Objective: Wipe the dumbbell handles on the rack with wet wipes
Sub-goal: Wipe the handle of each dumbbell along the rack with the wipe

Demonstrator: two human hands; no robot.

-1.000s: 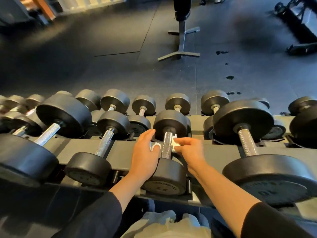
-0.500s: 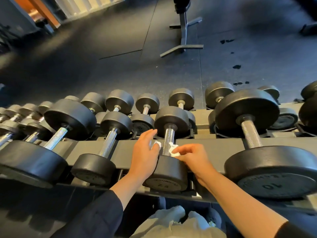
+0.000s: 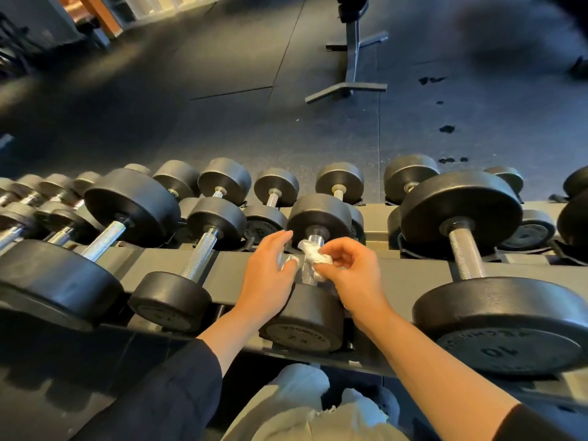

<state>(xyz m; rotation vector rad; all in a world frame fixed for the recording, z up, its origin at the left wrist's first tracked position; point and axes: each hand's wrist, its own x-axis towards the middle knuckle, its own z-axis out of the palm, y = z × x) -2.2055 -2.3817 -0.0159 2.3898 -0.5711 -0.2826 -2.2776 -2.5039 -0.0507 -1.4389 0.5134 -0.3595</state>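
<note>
Now the crumpled white wet wipe [image 3: 310, 254] sits higher on the knurled chrome handle [image 3: 308, 271] of the small black round-headed dumbbell [image 3: 305, 316] than it did half a second ago, when it was bunched low against the near weight head. It has travelled up toward the far head, which suggests one stroke along the bar is being made and this handle is partway through its cleaning.

This dumbbell lies in the front row of the grey metal rack [image 3: 404, 275], directly ahead of the person, its near head stamped 2.5. A larger black dumbbell marked 10 [image 3: 496, 332] rests just to its right, and another small black dumbbell with a bare chrome bar [image 3: 187, 275] just to its left. Whether these neighbours have been wiped cannot be told.

The right hand [image 3: 353, 275] has its fingers curled, thumb and fingertips pinching the wad of wipe against the right side and top of the bar. The left hand [image 3: 270, 272] is mostly spread, fingers straight and reaching forward beside the bar, while its thumb presses a smaller fold of the white wipe against the bar's left side. Together the two hands sandwich the handle between them.

Dark sleeves cover both upper forearms. Beyond the rack lies black rubber gym flooring [image 3: 222, 116].
</note>
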